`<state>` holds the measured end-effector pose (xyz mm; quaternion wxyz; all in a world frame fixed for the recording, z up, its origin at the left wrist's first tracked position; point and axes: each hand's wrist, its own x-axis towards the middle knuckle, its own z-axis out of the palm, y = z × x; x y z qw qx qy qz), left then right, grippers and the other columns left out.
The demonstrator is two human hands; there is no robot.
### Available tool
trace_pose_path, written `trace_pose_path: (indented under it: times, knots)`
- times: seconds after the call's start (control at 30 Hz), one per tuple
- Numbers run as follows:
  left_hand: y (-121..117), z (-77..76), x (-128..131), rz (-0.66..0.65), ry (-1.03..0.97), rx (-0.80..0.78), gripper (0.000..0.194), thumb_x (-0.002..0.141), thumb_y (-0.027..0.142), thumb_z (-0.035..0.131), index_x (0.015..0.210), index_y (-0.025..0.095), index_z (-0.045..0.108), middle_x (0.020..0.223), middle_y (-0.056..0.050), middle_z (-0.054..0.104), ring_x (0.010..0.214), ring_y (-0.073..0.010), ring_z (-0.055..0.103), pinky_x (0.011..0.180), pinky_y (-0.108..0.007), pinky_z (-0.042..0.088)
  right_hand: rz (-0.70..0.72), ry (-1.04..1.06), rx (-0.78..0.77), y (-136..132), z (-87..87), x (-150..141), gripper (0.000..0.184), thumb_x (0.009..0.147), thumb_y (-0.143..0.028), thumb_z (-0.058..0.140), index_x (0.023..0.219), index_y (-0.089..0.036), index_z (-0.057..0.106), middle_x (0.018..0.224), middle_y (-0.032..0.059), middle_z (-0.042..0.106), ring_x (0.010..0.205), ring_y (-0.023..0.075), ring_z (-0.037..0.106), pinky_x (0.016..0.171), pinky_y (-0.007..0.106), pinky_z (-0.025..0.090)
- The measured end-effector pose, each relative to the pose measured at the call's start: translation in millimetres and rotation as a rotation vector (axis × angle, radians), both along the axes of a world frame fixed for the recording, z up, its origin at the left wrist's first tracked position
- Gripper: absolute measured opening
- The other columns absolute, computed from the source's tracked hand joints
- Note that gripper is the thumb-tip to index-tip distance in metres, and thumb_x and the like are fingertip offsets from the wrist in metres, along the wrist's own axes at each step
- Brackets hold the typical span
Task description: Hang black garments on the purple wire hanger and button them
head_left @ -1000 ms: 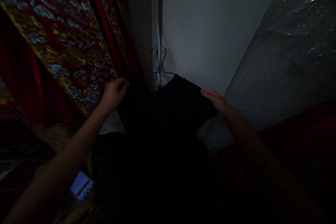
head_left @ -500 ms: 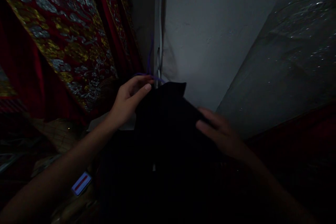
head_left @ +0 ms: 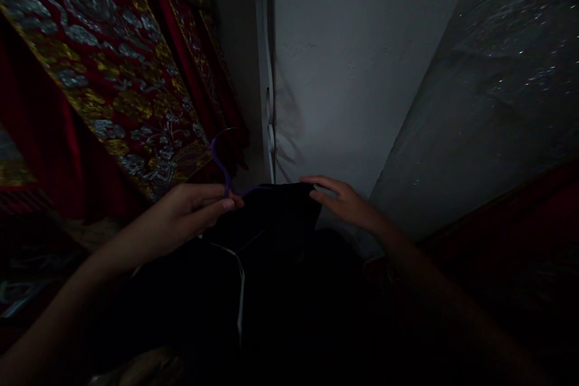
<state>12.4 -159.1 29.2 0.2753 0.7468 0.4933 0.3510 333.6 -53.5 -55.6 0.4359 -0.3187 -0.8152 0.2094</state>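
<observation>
A black garment (head_left: 275,235) hangs on a thin purple hanger (head_left: 221,167) in a dim corner. My left hand (head_left: 185,220) pinches the hanger at the base of its hook, fingers closed on it. My right hand (head_left: 344,202) rests on the garment's right shoulder edge with its fingers stretched out over the cloth. A pale strip (head_left: 240,289) runs down the front of the dark fabric below my left hand.
Red cloth embroidered in gold and silver (head_left: 104,72) hangs at the left. A pale wall (head_left: 335,72) with a white vertical pipe (head_left: 268,72) is straight ahead. A grey glittery sheet (head_left: 488,102) slopes at the right, above dark red furniture (head_left: 520,223).
The hanger has come off the pipe and been brought down and left in my left hand. My right hand moved up from the garment's front to its right shoulder.
</observation>
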Motion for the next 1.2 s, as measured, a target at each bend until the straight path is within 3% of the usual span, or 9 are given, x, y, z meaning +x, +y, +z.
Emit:
trace_pose_path:
  times: [0.13, 0.33, 0.5, 0.6, 0.7, 0.83, 0.97, 1.1, 1.2]
  knots:
    - [13, 5.8, -17, -0.089, 0.22, 0.066, 0.037, 0.094, 0.05, 0.054, 0.086, 0.018, 0.069, 0.062, 0.002, 0.056, 0.055, -0.0116, 0.05, 0.049, -0.021, 0.039, 0.055, 0.179, -0.169, 22, -10.4, 0, 0.036, 0.089, -0.054, 0.064, 0.084, -0.019, 0.069, 0.076, 0.0009, 0.065, 0.073, 0.016, 0.06, 0.07, 0.027, 0.048]
    - [54, -16.6, -35, 0.253, 0.442, 0.475, 0.024, 0.098, 0.041, 0.05, 0.097, 0.02, 0.062, 0.084, -0.002, 0.069, 0.073, -0.018, 0.064, 0.069, -0.028, 0.046, 0.134, 0.505, -0.478, 26, 2.2, -19, 0.044, 0.073, -0.061, 0.079, 0.071, -0.019, 0.064, 0.06, -0.0038, 0.056, 0.054, 0.0111, 0.05, 0.053, 0.023, 0.039]
    - [66, -46.2, -30, 0.411, 0.286, 0.968, 0.021, 0.096, 0.027, 0.054, 0.114, 0.018, 0.061, 0.108, -0.01, 0.066, 0.101, -0.0241, 0.063, 0.09, -0.038, 0.05, -0.044, 0.836, -0.318, 56, 27.3, -27, 0.049, 0.062, -0.063, 0.085, 0.078, -0.02, 0.067, 0.068, -0.0014, 0.067, 0.066, 0.0163, 0.065, 0.067, 0.027, 0.054]
    - [59, -67.2, -17, 0.206, 0.338, 1.183, 0.02, 0.092, 0.013, 0.055, 0.108, 0.02, 0.064, 0.094, -0.007, 0.066, 0.089, -0.0208, 0.064, 0.081, -0.034, 0.052, -0.118, 0.934, -0.172, 84, 45.3, -18, 0.05, 0.064, -0.065, 0.082, 0.08, -0.021, 0.066, 0.074, 0.001, 0.071, 0.079, 0.0209, 0.07, 0.076, 0.033, 0.058]
    - [56, -83.4, 0, 0.024, 0.479, 1.033, 0.037, 0.093, 0.011, 0.052, 0.128, 0.021, 0.058, 0.116, -0.011, 0.067, 0.101, -0.0219, 0.065, 0.086, -0.035, 0.055, -0.119, 0.936, -0.133, 105, 54.8, -7, 0.047, 0.069, -0.064, 0.08, 0.08, -0.021, 0.065, 0.077, 0.0026, 0.073, 0.088, 0.0234, 0.072, 0.082, 0.036, 0.059]
    - [64, -92.4, 12, 0.097, 0.502, 0.774, 0.057, 0.096, 0.015, 0.047, 0.152, 0.021, 0.034, 0.152, -0.014, 0.048, 0.135, -0.0262, 0.051, 0.11, -0.044, 0.048, -0.125, 0.952, -0.193, 109, 42.5, 10, 0.044, 0.07, -0.06, 0.08, 0.083, -0.02, 0.066, 0.079, 0.0047, 0.074, 0.091, 0.0254, 0.073, 0.085, 0.039, 0.059]
    - [68, -98.8, 16, 0.042, 0.559, 0.749, 0.055, 0.097, 0.015, 0.045, 0.151, 0.022, 0.036, 0.153, -0.012, 0.049, 0.13, -0.0257, 0.057, 0.106, -0.043, 0.052, -0.18, 0.935, -0.229, 102, 20.2, 24, 0.044, 0.073, -0.057, 0.079, 0.09, -0.019, 0.069, 0.085, 0.005, 0.076, 0.094, 0.0253, 0.073, 0.088, 0.041, 0.058]
    - [63, -99.7, 27, -0.12, 0.609, 0.786, 0.054, 0.097, 0.011, 0.042, 0.149, 0.025, 0.039, 0.153, -0.009, 0.051, 0.125, -0.022, 0.061, 0.099, -0.038, 0.056, -0.215, 0.915, -0.152, 102, 17.3, 26, 0.042, 0.079, -0.058, 0.073, 0.094, -0.019, 0.069, 0.096, 0.0068, 0.076, 0.103, 0.0257, 0.071, 0.092, 0.042, 0.057]
    - [65, -91.9, 36, -0.014, 0.611, 0.719, 0.06, 0.096, 0.013, 0.043, 0.154, 0.024, 0.03, 0.159, -0.01, 0.043, 0.128, -0.0226, 0.058, 0.094, -0.037, 0.059, -0.199, 0.907, -0.152, 103, 19.3, 22, 0.042, 0.082, -0.06, 0.069, 0.096, -0.02, 0.068, 0.1, 0.0083, 0.076, 0.103, 0.0263, 0.071, 0.091, 0.042, 0.057]
